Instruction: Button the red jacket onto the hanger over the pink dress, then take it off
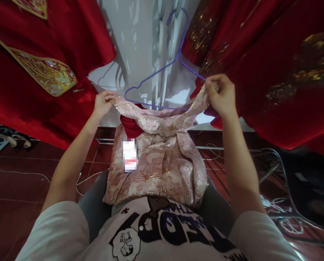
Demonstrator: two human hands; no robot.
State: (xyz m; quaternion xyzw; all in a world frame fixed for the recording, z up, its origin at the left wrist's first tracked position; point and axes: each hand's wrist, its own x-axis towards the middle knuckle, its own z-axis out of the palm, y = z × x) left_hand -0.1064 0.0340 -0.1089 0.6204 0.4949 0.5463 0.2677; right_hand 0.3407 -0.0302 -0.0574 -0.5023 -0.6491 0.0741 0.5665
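Note:
A pink brocade dress [156, 174] with gold floral weave lies bunched across my lap. Its upper edge is stretched between my two hands. At the left end, my left hand [104, 103] pinches the fabric between thumb and fingers. My right hand [222, 94] grips the opposite end, close to the shoulder of a purple hanger [153, 76]. The hanger stands upright behind the raised edge, its lower bar partly hidden by the cloth. Dark red fabric [131, 127] is bunched at the left, and a blurred white tag [129, 156] hangs over the dress front.
Red garments with gold embroidery hang at the left [55, 72] and right [281, 79]. A pale wall [132, 40] is straight ahead. On the right stands a black chair with a metal frame [281, 166]. White cables [20, 172] run over the red tiled floor [15, 188].

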